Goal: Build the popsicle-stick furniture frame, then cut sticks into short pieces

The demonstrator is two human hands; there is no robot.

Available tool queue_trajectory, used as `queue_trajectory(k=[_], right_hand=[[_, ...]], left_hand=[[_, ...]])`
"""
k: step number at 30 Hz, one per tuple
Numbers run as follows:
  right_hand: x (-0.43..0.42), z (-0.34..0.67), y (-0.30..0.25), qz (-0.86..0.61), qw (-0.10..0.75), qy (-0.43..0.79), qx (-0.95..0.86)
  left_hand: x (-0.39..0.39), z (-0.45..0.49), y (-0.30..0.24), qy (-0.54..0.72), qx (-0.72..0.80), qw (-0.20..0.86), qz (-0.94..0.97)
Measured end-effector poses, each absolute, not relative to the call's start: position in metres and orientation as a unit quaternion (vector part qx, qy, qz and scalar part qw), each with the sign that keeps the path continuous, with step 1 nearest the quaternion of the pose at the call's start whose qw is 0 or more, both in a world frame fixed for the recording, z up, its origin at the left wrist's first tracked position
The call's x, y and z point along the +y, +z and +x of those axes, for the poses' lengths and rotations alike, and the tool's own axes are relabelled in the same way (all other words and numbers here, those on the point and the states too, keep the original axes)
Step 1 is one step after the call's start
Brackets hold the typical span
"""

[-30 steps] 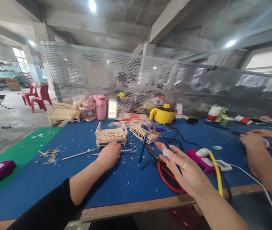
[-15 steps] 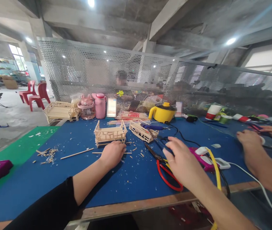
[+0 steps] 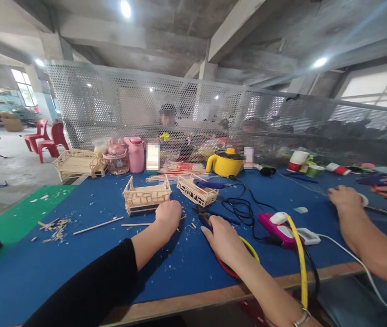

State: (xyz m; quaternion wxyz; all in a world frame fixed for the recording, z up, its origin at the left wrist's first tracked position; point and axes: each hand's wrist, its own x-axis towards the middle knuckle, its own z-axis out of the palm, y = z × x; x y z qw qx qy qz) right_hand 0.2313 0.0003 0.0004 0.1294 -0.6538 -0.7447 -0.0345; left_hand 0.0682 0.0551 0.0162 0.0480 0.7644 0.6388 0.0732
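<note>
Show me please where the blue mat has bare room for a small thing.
The widest bare patch of blue mat is front left, between the wood bits and the black sleeve. Less room: between the black cords and the other person's nearer hand, where a white scrap lies. It is crowded around the right hand, with scissors and power strip close.

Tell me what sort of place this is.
Most likely a craft workshop. Three things suggest it: the small pale openwork models built of wooden sticks, the loose pile of short pale wooden offcuts, and the tall grey perforated metal screen behind the work.
</note>
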Motion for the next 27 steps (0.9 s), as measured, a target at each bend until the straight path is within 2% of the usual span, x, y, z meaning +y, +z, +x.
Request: queue_trajectory(k=[4, 6, 8, 10, 12, 16, 20, 22, 25, 27], right_hand=[[0.000, 0.225, 0.011, -0.606, 0.247, -0.022, -0.756], [0.003, 0.217, 0.017, -0.563, 0.314, 0.035, -0.764], [0.009, 0.205, 0.020, -0.518, 0.334, 0.119, -0.778], [0.017, 0.195, 0.020, -0.488, 0.306, 0.173, -0.799], [0.027, 0.187, 0.018, -0.482, 0.266, 0.177, -0.816], [0.036, 0.186, 0.014, -0.508, 0.177, 0.133, -0.832], [0.032, 0.196, 0.021, -0.523, 0.128, 0.045, -0.841], [0.030, 0.208, 0.027, -0.558, 0.109, 0.010, -0.823], [0.031, 0.231, 0.032, -0.648, 0.035, -0.019, -0.761], [0.035, 0.245, 0.031, -0.679, -0.019, 0.011, -0.734]], left_hand=[[0.033, 0.051, 0.017, 0.127, 0.613, 0.053, 0.778], [0.021, 0.042, 0.012, 0.199, 0.567, 0.139, 0.787], [0.011, 0.036, 0.006, 0.252, 0.522, 0.220, 0.784], [0.006, 0.030, 0.002, 0.268, 0.496, 0.260, 0.783], [0.006, 0.022, 0.000, 0.269, 0.493, 0.264, 0.784], [0.016, -0.002, 0.003, 0.268, 0.533, 0.145, 0.789], [0.025, -0.019, 0.001, 0.171, 0.554, 0.025, 0.814], [0.027, -0.020, -0.002, 0.128, 0.557, -0.003, 0.820], [0.027, -0.015, -0.008, 0.093, 0.555, -0.018, 0.826], [0.027, -0.013, -0.009, 0.083, 0.553, -0.028, 0.828]])
